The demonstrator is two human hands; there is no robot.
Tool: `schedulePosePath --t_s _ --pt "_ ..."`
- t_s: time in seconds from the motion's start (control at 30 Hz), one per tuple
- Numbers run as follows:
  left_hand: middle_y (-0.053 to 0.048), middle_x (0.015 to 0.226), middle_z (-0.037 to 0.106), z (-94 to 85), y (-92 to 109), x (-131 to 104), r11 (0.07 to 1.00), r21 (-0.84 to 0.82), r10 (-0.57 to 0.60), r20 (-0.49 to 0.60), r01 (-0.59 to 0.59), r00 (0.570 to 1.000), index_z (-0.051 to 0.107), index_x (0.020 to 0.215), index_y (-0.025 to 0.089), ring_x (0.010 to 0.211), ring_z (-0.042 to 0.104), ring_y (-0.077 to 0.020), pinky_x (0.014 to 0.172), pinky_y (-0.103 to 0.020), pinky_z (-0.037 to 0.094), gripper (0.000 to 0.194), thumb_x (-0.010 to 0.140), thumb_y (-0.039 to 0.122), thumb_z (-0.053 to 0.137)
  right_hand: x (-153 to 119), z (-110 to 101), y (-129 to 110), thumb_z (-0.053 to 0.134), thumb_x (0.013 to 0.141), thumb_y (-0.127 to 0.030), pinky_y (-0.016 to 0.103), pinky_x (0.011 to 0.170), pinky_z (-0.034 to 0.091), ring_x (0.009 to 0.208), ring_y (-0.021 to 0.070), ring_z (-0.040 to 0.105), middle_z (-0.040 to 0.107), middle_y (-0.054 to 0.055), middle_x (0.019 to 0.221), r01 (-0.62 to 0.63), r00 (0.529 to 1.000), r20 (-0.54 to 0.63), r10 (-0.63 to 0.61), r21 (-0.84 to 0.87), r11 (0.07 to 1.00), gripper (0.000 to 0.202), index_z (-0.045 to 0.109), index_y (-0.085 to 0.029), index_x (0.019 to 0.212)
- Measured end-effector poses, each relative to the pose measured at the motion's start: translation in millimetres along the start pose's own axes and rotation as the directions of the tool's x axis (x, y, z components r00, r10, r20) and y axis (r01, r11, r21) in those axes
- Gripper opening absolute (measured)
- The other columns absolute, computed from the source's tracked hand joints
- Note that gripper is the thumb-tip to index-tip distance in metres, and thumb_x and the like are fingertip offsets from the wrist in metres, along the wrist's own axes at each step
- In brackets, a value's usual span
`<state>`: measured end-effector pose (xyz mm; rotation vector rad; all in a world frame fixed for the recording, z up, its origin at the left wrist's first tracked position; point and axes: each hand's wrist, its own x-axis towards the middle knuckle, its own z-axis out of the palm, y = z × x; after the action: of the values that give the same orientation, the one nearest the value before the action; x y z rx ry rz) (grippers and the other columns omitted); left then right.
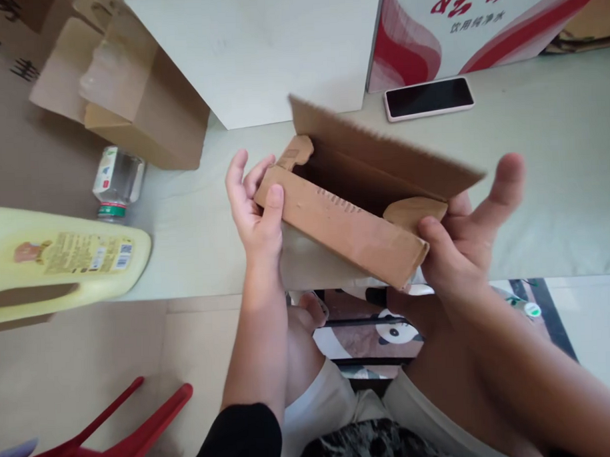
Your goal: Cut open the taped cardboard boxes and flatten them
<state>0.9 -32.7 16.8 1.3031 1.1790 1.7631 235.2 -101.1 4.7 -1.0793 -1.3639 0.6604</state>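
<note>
A small brown cardboard box [345, 227] is held in front of me, tilted, near the front edge of the surface. Its long lid flap [382, 149] stands up at the back, and the inside looks dark. My left hand [258, 207] grips the left end, thumb on the front panel beside a small side flap [296, 152]. At the right end my right hand [463, 239] holds the box with the thumb near another side flap [415, 211]; its index finger sticks out, away from the box. What lies inside cannot be made out.
A phone [429, 99] lies face up before a red-and-white printed carton [458, 36]. Beside it stands a white box [273, 56]. Leftward are an open cardboard carton [155, 100], a clear bottle [120, 178] and a yellow jug [110, 252]. Red chair-like parts [126, 428] stand lower left.
</note>
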Motion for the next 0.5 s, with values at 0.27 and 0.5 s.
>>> schedulePosePath --t_s 0.27,0.5 --pt "-0.006 0.136 0.063 -1.0 -1.5 2.7 0.996 0.078 0.036 0.085 -0.042 0.996 0.073 0.111 0.027 0.15 0.043 -0.0318 0.127 -0.055 0.029 0.037 0.089 0.055 0.068 3.3 -18.2 10.8 0.051 0.097 -0.046 0.062 0.109 0.047 0.134 0.037 0.054 0.06 0.005 0.14 0.115 0.984 0.136 -0.112 -0.009 0.993 0.028 0.074 -0.03 0.1" --pt "-0.007 0.147 0.053 7.3 17.5 -4.8 0.973 0.211 0.062 0.156 -0.095 0.986 0.079 0.098 0.025 0.151 0.038 -0.0353 0.129 -0.056 0.022 0.032 0.081 0.052 0.078 0.7 -23.3 8.2 0.052 0.097 -0.049 0.059 0.107 0.049 0.136 0.0364 0.053 0.058 0.003 0.143 0.103 0.975 0.198 -0.103 0.009 0.995 0.028 0.073 -0.032 0.103"
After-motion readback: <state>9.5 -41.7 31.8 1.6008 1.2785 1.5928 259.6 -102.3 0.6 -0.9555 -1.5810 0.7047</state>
